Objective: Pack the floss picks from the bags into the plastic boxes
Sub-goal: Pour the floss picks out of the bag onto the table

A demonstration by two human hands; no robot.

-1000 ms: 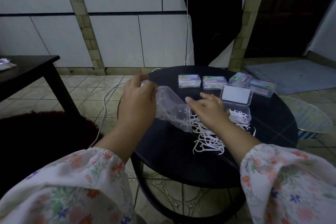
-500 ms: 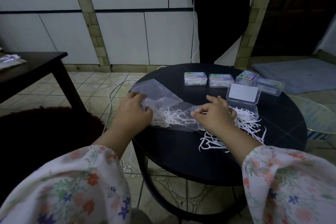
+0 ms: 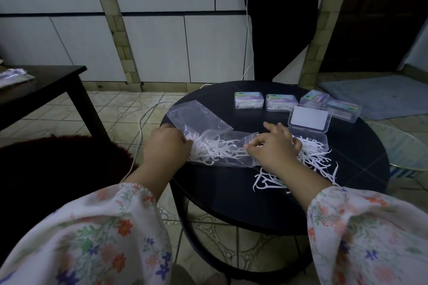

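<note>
- While my left hand (image 3: 167, 143) grips the bag (image 3: 217, 146) lying left-right, my right hand (image 3: 272, 147) pinches its mouth.
- Open box (image 3: 311, 140) lies just right, nearest that hand.

Left fingers (image 3: 185, 141) hidden behind knuckles.

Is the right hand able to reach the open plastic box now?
Probably yes: the right hand lies just beside the open plastic box, nothing standing between them, though it pinches the bag.
</note>
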